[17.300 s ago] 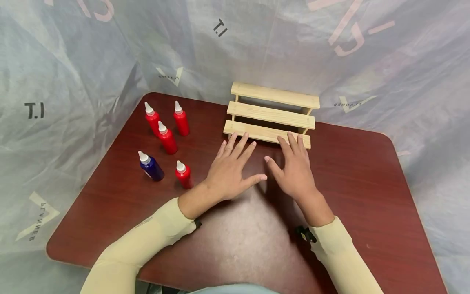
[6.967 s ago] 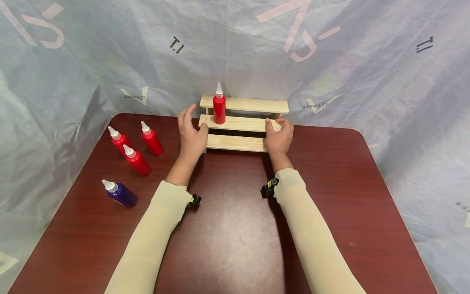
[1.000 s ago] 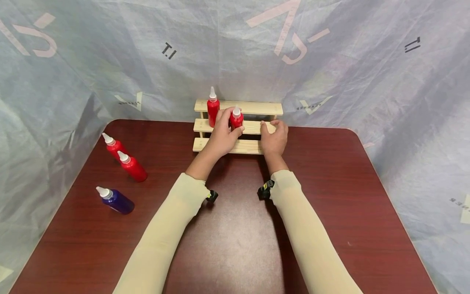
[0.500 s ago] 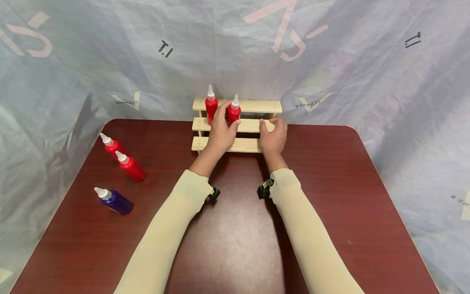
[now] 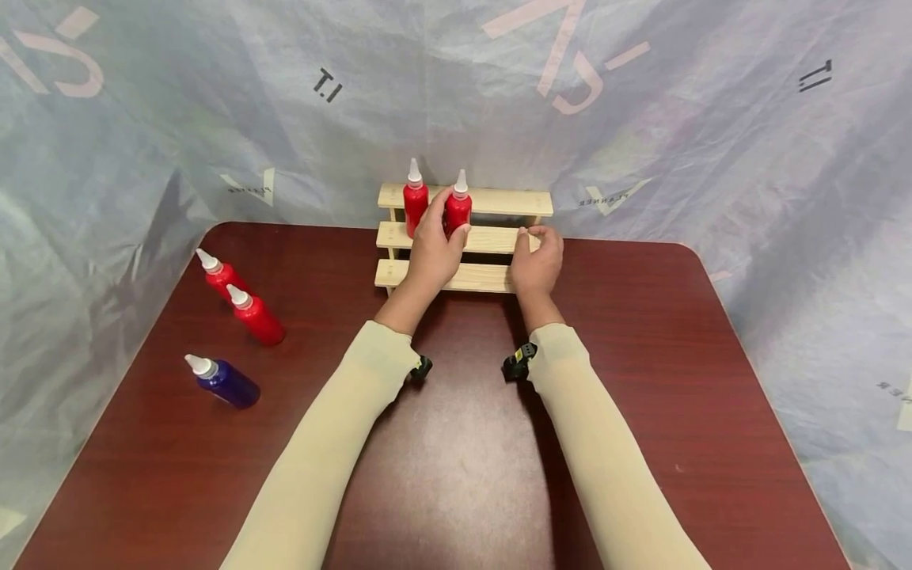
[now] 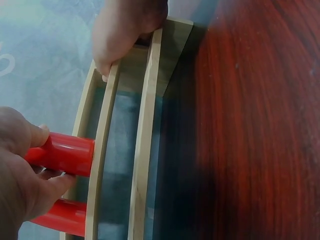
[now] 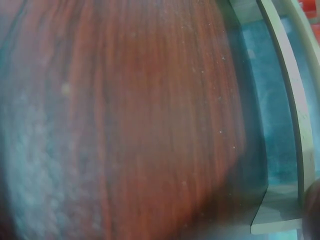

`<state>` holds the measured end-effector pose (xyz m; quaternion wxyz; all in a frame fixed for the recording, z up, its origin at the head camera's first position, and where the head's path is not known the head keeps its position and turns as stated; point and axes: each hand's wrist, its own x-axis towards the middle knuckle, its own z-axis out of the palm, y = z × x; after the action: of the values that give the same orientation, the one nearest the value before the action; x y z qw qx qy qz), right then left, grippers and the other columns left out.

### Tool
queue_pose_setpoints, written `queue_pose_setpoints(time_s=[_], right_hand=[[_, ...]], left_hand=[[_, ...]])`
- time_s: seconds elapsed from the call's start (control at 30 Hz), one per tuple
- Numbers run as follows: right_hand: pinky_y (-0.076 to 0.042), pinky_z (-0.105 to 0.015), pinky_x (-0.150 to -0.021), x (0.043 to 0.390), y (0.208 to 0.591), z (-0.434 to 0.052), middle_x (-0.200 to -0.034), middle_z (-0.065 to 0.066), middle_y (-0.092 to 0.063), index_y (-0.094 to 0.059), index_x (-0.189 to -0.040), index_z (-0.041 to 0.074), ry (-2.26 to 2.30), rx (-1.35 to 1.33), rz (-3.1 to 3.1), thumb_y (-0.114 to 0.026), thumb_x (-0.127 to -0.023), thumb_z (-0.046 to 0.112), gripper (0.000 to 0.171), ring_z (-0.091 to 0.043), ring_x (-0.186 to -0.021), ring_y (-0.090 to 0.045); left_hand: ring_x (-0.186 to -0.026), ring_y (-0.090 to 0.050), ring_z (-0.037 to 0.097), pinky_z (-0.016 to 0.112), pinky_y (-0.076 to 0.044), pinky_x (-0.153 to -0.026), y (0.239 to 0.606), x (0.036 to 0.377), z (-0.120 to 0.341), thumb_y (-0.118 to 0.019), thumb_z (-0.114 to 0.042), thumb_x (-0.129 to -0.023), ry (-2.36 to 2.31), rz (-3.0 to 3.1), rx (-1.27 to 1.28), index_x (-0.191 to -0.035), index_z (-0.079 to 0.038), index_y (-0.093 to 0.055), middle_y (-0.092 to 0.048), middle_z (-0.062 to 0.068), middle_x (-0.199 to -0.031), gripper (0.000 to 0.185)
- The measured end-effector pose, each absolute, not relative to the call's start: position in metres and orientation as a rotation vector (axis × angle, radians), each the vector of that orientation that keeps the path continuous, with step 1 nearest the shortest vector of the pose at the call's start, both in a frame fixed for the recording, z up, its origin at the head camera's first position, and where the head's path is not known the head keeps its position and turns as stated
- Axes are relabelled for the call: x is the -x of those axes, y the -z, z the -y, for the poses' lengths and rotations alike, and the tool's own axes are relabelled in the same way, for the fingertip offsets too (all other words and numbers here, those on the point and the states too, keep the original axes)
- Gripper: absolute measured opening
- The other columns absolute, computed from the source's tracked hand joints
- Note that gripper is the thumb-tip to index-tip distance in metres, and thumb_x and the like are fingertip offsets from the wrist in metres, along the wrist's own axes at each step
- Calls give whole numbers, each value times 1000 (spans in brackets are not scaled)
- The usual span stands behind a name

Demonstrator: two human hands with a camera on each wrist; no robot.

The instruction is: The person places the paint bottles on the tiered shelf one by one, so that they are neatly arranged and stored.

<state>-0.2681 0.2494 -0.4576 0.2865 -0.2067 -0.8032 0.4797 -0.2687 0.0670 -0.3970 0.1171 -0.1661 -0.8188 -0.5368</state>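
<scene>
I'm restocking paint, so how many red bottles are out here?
4. One stands on the wooden rack's middle step; the left hand grips a second beside it; two stand on the table at left. None seems hidden.

Left hand gripping red bottle on wooden rack, right hand steadying rack's middle step

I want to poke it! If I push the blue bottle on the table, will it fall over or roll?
The blue bottle is tall and narrow with a pointed white cap, so a poke near the top would probably tip it. Its body looks round, so once down it may roll across the smooth table. It is probably plastic, so it likely won't break.
</scene>
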Motion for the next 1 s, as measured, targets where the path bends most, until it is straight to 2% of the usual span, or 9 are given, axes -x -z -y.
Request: queue_pose_setpoints(time_s=[0.2, 0.57, 1.0], right_hand=[[-44, -44, -116, 268, 456, -251, -129, -19, -62, -66, -116, 2, -1286, 554, 2145, -56, -108, 23, 24, -35, -129, -58], [-43, -44, -116, 269, 459, -256, -128, -21, -63, -67, -115, 0, -1288, 545, 2116, -55, -108, 21, 25, -35, -129, -58], [-44, -44, -115, 265, 458, -262, -127, -21, -63, -68, -115, 1, -1254, 562, 2113, -56, -106, 20, 24, -36, -127, -59]], left_hand=[[-145, -54, 26, 43, -46, -121, 398, 273, -70, -67, -9, -103, 1569, 2409, 458, -161, -17, -40, -54, 13, -158, 65], [-148, -52, 27, 43, -44, -122, 405, 274, -80, -67, -8, -103, 1534, 2395, 432, -164, -16, -35, -52, 13, -160, 70], [-141, -59, 29, 45, -47, -120, 405, 270, -91, -67, -9, -103, 1529, 2433, 379, -160, -10, -40, -60, 16, -153, 63]])
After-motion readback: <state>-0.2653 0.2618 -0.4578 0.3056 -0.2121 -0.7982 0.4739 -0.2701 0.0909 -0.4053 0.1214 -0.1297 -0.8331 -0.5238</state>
